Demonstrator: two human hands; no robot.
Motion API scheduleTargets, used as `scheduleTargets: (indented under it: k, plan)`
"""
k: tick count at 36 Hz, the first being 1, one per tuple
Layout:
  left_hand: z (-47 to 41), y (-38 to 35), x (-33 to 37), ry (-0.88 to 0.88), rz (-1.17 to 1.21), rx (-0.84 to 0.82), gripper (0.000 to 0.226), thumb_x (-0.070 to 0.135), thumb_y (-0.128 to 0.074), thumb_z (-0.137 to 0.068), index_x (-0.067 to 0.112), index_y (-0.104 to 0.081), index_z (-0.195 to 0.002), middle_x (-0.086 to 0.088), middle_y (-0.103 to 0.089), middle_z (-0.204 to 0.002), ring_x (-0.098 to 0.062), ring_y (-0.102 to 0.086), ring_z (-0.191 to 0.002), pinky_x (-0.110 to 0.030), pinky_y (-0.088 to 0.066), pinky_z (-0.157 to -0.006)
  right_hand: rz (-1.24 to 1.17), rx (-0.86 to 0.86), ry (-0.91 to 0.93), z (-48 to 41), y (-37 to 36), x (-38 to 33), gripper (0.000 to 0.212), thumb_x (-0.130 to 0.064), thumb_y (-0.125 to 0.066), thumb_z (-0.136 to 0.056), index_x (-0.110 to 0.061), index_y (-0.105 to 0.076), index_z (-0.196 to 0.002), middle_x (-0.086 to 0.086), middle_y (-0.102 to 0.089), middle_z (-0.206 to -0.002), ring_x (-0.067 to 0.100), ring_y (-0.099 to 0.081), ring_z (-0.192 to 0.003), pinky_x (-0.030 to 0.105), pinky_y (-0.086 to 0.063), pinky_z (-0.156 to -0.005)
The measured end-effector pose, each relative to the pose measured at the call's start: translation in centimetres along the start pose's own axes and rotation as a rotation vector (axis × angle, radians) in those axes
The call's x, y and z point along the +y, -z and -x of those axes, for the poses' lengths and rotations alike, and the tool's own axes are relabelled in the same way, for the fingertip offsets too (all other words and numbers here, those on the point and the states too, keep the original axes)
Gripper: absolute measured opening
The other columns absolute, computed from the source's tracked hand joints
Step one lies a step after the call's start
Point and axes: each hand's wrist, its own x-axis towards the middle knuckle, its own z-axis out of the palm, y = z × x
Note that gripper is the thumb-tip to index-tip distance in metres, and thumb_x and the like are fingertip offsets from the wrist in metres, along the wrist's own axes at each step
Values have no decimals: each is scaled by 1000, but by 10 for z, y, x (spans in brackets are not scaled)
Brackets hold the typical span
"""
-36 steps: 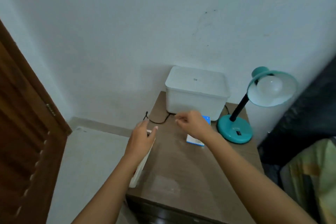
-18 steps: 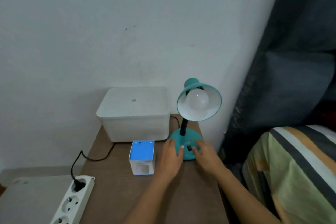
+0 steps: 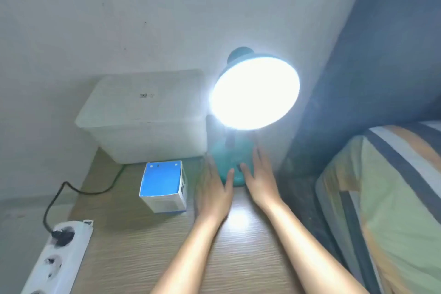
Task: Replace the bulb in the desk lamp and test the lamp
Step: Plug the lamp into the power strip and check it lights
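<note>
The teal desk lamp (image 3: 226, 162) stands at the back right of the wooden table (image 3: 148, 246). Its shade (image 3: 254, 93) faces me and glows bright white; glare hides the bulb inside. My left hand (image 3: 214, 188) lies flat against the left side of the lamp base, fingers spread. My right hand (image 3: 260, 179) rests against the right side of the base, fingers extended, thumb near the dark switch. Neither hand holds anything. A blue and white bulb box (image 3: 164, 186) stands just left of my left hand.
A white lidded plastic bin (image 3: 143, 117) sits against the wall behind the box. A white power strip (image 3: 57, 260) with a black plug and cord (image 3: 69, 188) lies at the table's left edge. A striped bedcover (image 3: 386, 198) and dark curtain (image 3: 381, 55) are on the right.
The lamp has gone from dark to lit. Both hands moved from the power strip and box area to the lamp base, and they still flank it. My head turned right and closer.
</note>
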Motion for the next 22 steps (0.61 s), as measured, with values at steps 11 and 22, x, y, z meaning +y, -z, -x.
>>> scheduleTargets:
  k: [11,22]
  plan:
    - [1,-3,-4,-23,-15,-11,81,62,-17,-89,9,-4,-149,-6,-4,-159,-15,-2,-147,-27,-4,-118,37,57,26,7,-1,3,64,-42,-37,-96,-20,-11,-150,-3,-9,-160,13,-11,-146,35,-21,-118]
    - [1,-3,-5,-37,13,11,88,66,-9,-81,10,-6,-149,-6,-9,-159,-16,-6,-147,-27,-7,-118,2,96,0,9,0,-1,62,-40,-42,-95,-19,-19,-149,-3,-15,-159,13,-15,-145,31,-20,-115]
